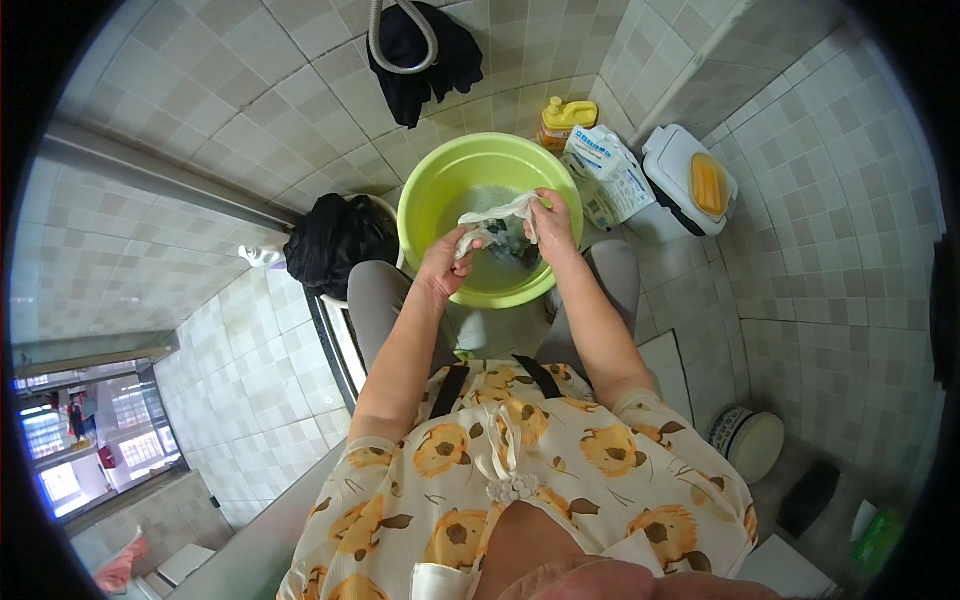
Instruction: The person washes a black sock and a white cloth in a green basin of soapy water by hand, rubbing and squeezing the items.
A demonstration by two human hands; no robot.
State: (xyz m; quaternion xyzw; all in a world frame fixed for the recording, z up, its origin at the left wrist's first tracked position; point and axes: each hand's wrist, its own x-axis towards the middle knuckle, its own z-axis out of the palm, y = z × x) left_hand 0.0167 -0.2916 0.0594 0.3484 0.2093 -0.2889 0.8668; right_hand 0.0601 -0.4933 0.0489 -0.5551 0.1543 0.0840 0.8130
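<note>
A thin, soft strip of white cloth (500, 211) is held above the inside of a round, lime-green plastic basin (419, 200). The left hand (446, 264) has its fingers closed around one end, and the right hand (553, 228) grasps the other, so the middle part spreads between them. Probably it is held over the basin so that the drips fall back into the cloudy, greyish water (492, 191). Below the strip, a dark, bluish crumpled cloth (515, 246) lies in this water, partly covered from view.

The knees in grey trousers (380, 300) stand at both sides of the basin, perhaps because this brings it close to the body. Beyond the right hand are a yellow plastic jug (568, 116) and a white-and-blue plastic packet (608, 178), seemingly placed there for easy reach. At the left, a heap of black fabric (338, 243) rests just beside the basin, apparently kept apart from the wet pieces. Farther, a black cloth (420, 65) hangs at the tiled wall, behind a silver flexible hose (404, 68).
</note>
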